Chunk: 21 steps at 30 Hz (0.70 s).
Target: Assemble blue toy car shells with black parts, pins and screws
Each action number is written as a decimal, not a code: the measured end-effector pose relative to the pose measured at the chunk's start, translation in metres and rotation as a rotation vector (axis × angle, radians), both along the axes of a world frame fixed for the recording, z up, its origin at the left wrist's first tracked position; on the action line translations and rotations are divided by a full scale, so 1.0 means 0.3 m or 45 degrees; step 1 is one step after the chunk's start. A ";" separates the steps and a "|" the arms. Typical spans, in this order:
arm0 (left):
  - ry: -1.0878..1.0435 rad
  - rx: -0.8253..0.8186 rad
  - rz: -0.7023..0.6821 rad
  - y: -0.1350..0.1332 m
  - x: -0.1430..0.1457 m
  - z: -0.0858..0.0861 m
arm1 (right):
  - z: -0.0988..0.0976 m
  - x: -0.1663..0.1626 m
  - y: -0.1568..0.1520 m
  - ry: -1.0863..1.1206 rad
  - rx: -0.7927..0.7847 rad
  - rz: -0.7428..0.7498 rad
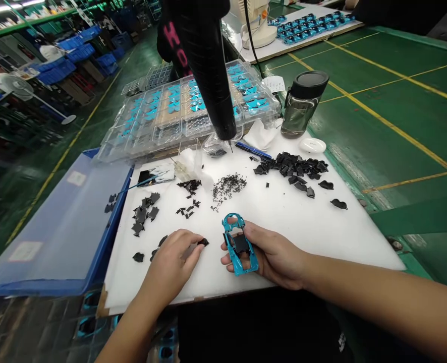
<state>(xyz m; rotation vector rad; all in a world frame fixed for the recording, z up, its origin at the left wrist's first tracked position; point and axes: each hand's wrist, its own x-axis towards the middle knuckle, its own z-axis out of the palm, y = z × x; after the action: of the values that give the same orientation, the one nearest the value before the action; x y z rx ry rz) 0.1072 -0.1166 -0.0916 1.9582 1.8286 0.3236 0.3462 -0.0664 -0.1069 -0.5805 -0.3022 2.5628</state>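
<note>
My right hand (274,252) is closed around a blue toy car body shell (229,247), its open frame facing up with a black piece (240,243) set in its middle. Between the thumb and fingertips of my left hand (172,259) is a small black plastic part (204,242). Both hands are just over the near part of the white work surface (299,222). Left of my left hand lie a few loose black parts (138,257), some partly hidden by it. A heap of tiny screws (229,187) is spread beyond the hands.
A black power screwdriver (219,96) hangs over the surface, bit down. Piles of black parts (291,166) lie at the right, others (144,214) at the left. Behind are clear trays (144,136) of blue parts and a dark-lidded bottle (302,103). A blue bin (64,217) stands left.
</note>
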 end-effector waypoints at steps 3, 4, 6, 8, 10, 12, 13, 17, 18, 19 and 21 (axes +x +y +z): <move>-0.007 0.045 -0.019 0.028 0.006 0.019 | 0.001 0.002 0.000 0.016 -0.007 0.017; -0.022 0.095 -0.018 0.041 0.017 0.030 | 0.002 0.002 0.001 0.021 -0.011 0.025; -0.076 0.211 -0.052 0.074 0.054 0.054 | 0.004 0.001 0.001 0.032 -0.010 0.049; -0.133 0.309 -0.147 0.113 0.106 0.076 | 0.003 -0.001 0.001 0.039 0.011 0.050; -0.153 0.373 -0.245 0.151 0.158 0.089 | 0.001 -0.003 0.000 0.042 0.041 0.027; -0.138 0.405 -0.292 0.178 0.195 0.089 | -0.002 -0.004 -0.001 0.054 0.060 -0.001; -0.127 0.411 -0.297 0.185 0.205 0.085 | -0.004 -0.004 -0.001 0.063 0.064 -0.008; -0.107 0.422 -0.292 0.184 0.208 0.066 | -0.006 -0.003 -0.002 0.071 0.049 -0.006; -0.102 0.417 -0.290 0.180 0.205 0.065 | -0.006 -0.002 -0.002 0.072 0.045 -0.006; -0.098 0.401 -0.286 0.177 0.202 0.066 | -0.006 -0.001 -0.002 0.073 0.043 -0.006; -0.089 0.337 -0.260 0.177 0.199 0.073 | -0.005 0.001 -0.002 0.075 0.037 -0.002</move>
<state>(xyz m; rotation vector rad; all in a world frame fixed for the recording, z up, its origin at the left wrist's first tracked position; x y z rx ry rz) 0.1669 -0.0636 -0.0697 2.2583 1.5913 0.5857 0.3465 -0.0671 -0.1083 -0.4941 -0.3178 2.5647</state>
